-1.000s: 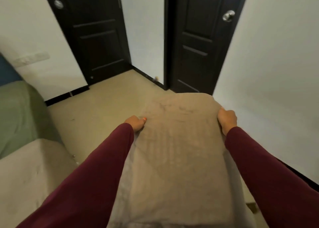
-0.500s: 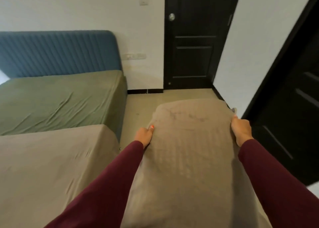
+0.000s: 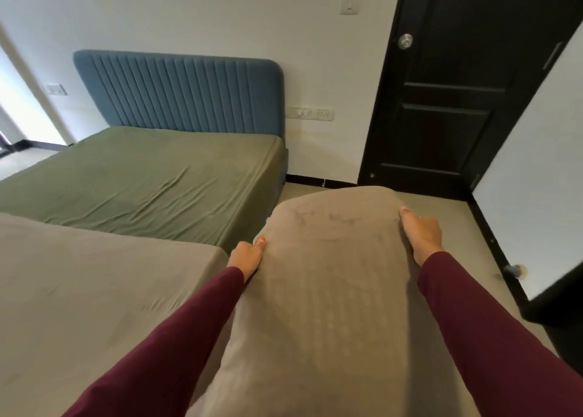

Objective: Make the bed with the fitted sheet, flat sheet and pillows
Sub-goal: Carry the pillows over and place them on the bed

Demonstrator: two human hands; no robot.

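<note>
Matt taupe cloth pillow (image 3: 328, 277), ribbed blue fabric headboard (image 3: 179, 91), glossy dark door (image 3: 448, 101)

Soft even daylight entering from the far left, slight blur, wide-angle bending at edges.

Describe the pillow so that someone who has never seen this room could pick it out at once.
Start at the blue ribbed headboard and the bed's green fitted sheet. Come toward the camera, right of the bed's edge: the pillow is the long beige cushion held between the left hand and right hand. Unlike the flat beige sheet beside it, it is plump and off the bed.
</note>
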